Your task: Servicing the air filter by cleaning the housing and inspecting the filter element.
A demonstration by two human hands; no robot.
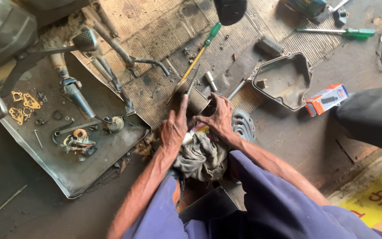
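The left hand (173, 128) presses flat on a dark metal part (196, 101), fingers out. The right hand (219, 118) curls tight around it, above a grey rag (202, 157).

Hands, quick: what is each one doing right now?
Left hand: open, fingers pressed on the dark metal part.
Right hand: curled round that part; the grip is hidden.

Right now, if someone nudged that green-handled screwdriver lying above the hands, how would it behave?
The screwdriver looks stiff, a thin straight metal shaft. Its round handle suggests it may roll, though the ribbed mat beneath would probably check it. Likely light.
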